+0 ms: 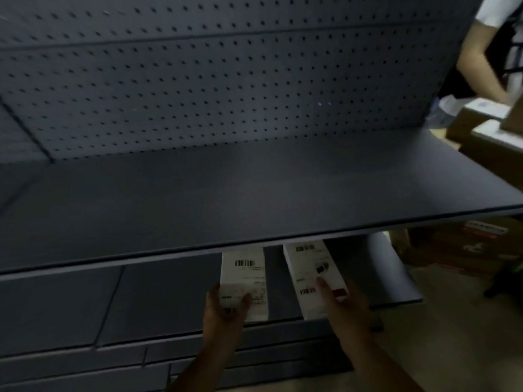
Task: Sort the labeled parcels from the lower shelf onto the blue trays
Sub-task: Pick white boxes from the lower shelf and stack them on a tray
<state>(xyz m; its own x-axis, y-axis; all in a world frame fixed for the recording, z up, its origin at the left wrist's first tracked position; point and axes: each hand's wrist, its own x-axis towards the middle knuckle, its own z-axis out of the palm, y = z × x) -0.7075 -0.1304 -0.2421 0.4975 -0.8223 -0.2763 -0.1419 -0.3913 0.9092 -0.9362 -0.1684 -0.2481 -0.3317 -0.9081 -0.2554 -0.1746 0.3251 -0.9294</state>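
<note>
Two white parcels with barcode labels lie on the dark lower shelf point(70, 304), partly hidden under the shelf above. My left hand point(225, 305) grips the near end of the left parcel point(244, 274), thumb on top of its label. My right hand point(343, 302) holds the near end of the right parcel point(312, 271), thumb pressed on its top face beside a red patch. No blue tray is in view.
A wide dark upper shelf point(254, 193) overhangs the parcels, backed by a pegboard wall point(226, 80). Another person point(486, 52) stands at the upper right beside stacked cardboard boxes point(481, 128). More cartons point(467, 250) sit on the floor at right.
</note>
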